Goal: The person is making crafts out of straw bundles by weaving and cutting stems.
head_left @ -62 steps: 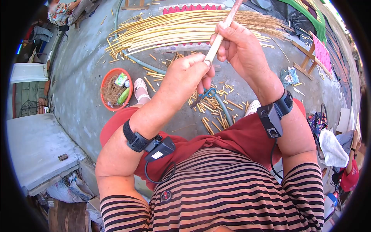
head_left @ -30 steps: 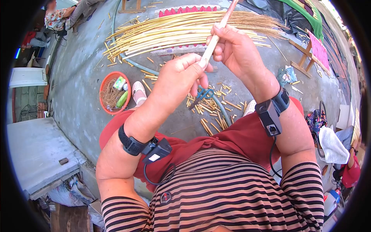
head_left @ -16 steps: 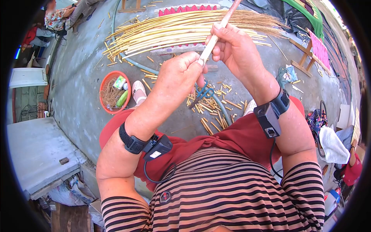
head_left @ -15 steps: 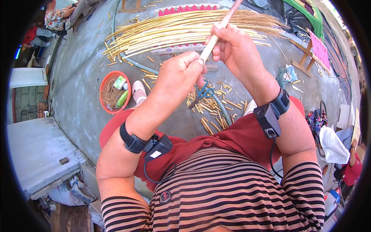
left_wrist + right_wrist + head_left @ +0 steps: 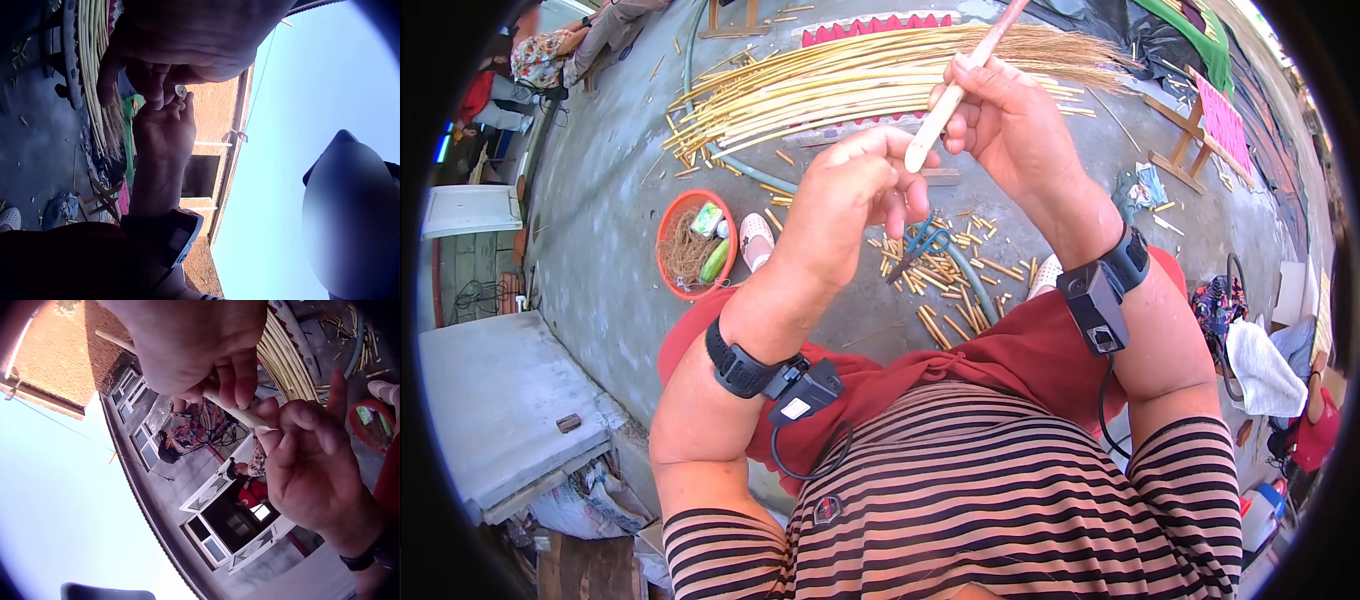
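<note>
My right hand [image 5: 1022, 125] pinches a slim wooden stick [image 5: 940, 118] between thumb and fingers, holding it slanted in front of the body. Its upper part is pinkish and its lower part pale, ending in a smooth rounded tip. My left hand [image 5: 850, 190] is at that lower end, its fingers loosely bent and not wrapped round it. In the right wrist view the tip of the stick [image 5: 240, 412] lies right at the fingertips of the left hand [image 5: 319, 469]. The left wrist view shows the round end of the stick [image 5: 180, 92] beside the left fingers.
Beyond the hands lies a long bundle of yellow stalks [image 5: 830, 90] with brushy ends. Blue-handled shears [image 5: 925, 240] rest among many short cut pieces [image 5: 940, 285] between the feet. An orange basket [image 5: 662, 245] stands left, and a hose [image 5: 750, 170] crosses the floor.
Earlier the left thumb and fingers pinched the stick's lower end. Now they have loosened and drawn slightly back, so the rounded tip shows. The right hand keeps its hold.
</note>
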`<move>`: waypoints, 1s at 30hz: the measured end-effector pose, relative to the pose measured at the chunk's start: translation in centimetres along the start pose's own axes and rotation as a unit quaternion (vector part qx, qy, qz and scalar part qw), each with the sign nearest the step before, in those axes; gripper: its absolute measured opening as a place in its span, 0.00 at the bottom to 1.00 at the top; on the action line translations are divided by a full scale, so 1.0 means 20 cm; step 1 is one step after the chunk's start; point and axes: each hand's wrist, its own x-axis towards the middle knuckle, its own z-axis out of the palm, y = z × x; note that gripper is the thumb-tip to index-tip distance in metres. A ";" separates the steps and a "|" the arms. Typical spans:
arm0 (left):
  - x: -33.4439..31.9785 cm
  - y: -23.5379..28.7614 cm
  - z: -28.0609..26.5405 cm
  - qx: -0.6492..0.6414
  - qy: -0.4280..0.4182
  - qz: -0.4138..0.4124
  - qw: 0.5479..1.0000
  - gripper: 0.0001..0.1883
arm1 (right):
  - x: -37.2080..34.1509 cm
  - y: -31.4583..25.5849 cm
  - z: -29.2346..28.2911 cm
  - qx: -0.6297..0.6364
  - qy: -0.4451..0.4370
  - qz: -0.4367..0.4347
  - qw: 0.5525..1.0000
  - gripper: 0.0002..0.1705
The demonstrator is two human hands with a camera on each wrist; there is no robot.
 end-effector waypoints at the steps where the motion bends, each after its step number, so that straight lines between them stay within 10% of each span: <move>1: 0.00 0.00 -0.01 -0.003 -0.003 -0.002 1.000 0.13 | 0.00 0.00 0.00 -0.001 0.001 0.004 1.000 0.11; 30: -0.04 0.00 0.00 0.007 -0.028 -0.025 0.999 0.14 | 0.01 -0.01 0.00 -0.022 -0.011 -0.016 1.000 0.11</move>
